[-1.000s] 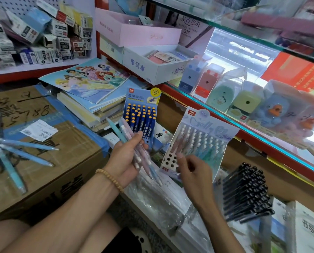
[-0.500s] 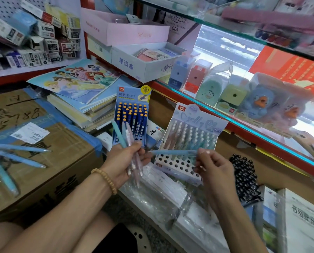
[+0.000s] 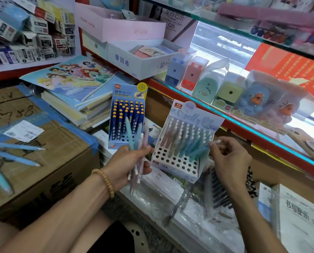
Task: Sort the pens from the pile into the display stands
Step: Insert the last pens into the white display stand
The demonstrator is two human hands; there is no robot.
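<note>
My left hand (image 3: 127, 165) grips a bundle of pastel pens (image 3: 137, 143), teal, pink and white, held upright in front of the dark blue pen stand (image 3: 127, 114). That stand is nearly full of blue pens with orange caps. My right hand (image 3: 229, 157) pinches the top end of a light blue pen (image 3: 202, 150). The pen slants down-left, its tip among the holes of the pale display stand (image 3: 170, 161). Rows of pink, white and teal pens fill the upper part of the pale stand, and its front holes are bare.
Three loose light blue pens (image 3: 15, 147) lie on the cardboard box (image 3: 61, 161) at the left. A pack of black pens (image 3: 220, 192) lies in plastic wrap under my right wrist. Stacked books (image 3: 75, 99) and a glass shelf of sharpeners (image 3: 207, 88) crowd the back.
My right hand held the light blue pen level between the hands half a second ago; it has swung it over and lowered its tip into the pale stand. My left hand keeps the bundle.
</note>
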